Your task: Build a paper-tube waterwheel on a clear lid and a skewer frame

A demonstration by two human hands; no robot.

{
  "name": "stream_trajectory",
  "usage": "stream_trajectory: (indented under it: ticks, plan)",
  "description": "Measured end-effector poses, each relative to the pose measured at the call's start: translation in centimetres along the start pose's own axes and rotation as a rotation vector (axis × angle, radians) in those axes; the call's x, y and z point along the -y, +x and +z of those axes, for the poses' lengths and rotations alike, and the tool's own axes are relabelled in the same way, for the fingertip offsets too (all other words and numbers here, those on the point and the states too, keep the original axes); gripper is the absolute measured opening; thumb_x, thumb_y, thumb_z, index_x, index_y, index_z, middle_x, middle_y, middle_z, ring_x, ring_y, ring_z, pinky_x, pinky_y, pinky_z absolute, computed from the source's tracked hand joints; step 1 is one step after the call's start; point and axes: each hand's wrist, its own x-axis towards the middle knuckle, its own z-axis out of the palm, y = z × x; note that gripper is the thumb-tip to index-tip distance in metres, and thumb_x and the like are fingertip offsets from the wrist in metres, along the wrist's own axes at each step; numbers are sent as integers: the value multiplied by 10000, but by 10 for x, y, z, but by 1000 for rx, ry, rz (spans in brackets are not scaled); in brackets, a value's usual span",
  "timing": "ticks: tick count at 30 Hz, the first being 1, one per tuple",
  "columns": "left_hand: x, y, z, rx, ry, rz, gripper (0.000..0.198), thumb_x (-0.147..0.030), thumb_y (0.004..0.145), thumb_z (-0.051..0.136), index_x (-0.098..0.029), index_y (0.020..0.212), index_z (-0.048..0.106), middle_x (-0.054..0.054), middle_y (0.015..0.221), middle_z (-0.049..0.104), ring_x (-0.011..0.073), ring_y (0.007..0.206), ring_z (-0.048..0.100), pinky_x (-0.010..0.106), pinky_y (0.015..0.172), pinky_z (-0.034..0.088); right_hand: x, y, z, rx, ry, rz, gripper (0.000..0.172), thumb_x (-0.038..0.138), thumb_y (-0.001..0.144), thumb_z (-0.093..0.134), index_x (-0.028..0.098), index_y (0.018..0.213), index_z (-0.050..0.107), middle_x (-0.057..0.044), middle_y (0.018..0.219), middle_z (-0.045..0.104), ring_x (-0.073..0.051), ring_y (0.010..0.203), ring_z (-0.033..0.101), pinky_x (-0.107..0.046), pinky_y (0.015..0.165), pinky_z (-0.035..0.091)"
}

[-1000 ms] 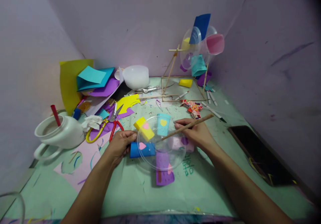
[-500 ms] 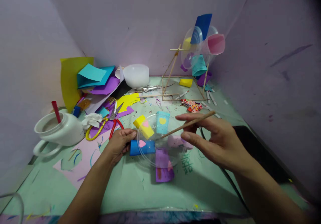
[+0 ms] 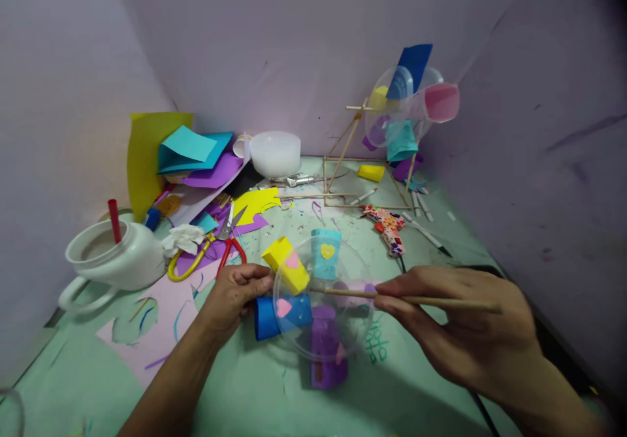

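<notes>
I have the clear disc (image 3: 298,345) on the green table (image 3: 245,391), between my two hands, with five cups set around its middle: yellow cup (image 3: 279,255), light blue cup (image 3: 324,270), pink cup (image 3: 349,302), purple cup (image 3: 323,336) and blue cup (image 3: 267,319). My right hand (image 3: 460,319) pinches the stick (image 3: 350,292) between thumb and fingers, its tip at the disc's middle, the shaft passing over the pink cup. My left hand (image 3: 238,296) has thumb and forefinger drawn together at the disc's left rim; I can't tell whether they grip it. Further out, scissors (image 3: 189,269) lie near the white pot (image 3: 140,264), and a stick frame (image 3: 349,140) stands by the back wall (image 3: 255,51).
</notes>
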Motion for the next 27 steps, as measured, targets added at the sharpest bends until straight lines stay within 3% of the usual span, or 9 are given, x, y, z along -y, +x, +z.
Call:
stream_trajectory:
  ticks: [4, 11, 15, 21, 23, 27]
  plan:
    - [1, 0, -1, -8, -9, 9, 240, -311, 557, 764, -128, 695, 692, 25, 572, 625, 120, 471, 516, 226, 440, 350, -1, 6, 4, 16, 32, 39, 51, 199, 790, 640, 200, 746, 614, 21, 599, 665, -80, 460, 589, -191, 436, 440]
    - [3, 0, -1, 9, -42, 10, 249, -314, 547, 779, -136, 692, 682, 19, 576, 617, 166, 540, 578, 268, 523, 429, 3, 9, 9, 7, -15, -37, 91, 202, 779, 654, 199, 712, 593, 22, 568, 642, -87, 442, 558, -211, 447, 425]
    - [3, 0, -1, 13, -62, 9, 254, -300, 535, 783, -132, 695, 680, 36, 613, 640, 182, 574, 599, 290, 560, 457, 3, 9, 5, 148, 62, -31, 48, 177, 817, 592, 207, 797, 623, 10, 670, 680, -99, 554, 619, -199, 525, 466]
    - [3, -1, 0, 6, -83, 6, 263, -278, 526, 789, -128, 712, 678, 37, 625, 649, 185, 585, 612, 295, 576, 471, -4, 8, -3, 314, 101, -88, 133, 108, 818, 558, 203, 876, 631, 8, 747, 699, -98, 633, 641, -196, 572, 471]
    - [2, -2, 1, 1, -94, 13, 285, -288, 523, 793, -127, 730, 681, 41, 647, 658, 185, 602, 617, 293, 588, 473, -5, 9, -1, 293, 78, -100, 82, 150, 824, 579, 200, 860, 634, 11, 715, 698, -96, 584, 631, -201, 533, 459]
    - [2, -1, 3, -13, -111, 38, 289, -291, 517, 791, -119, 722, 682, 42, 635, 657, 175, 597, 611, 267, 567, 457, -6, 10, 8, 86, 44, -67, 42, 216, 796, 638, 194, 766, 620, -1, 665, 703, -103, 512, 622, -205, 471, 456]
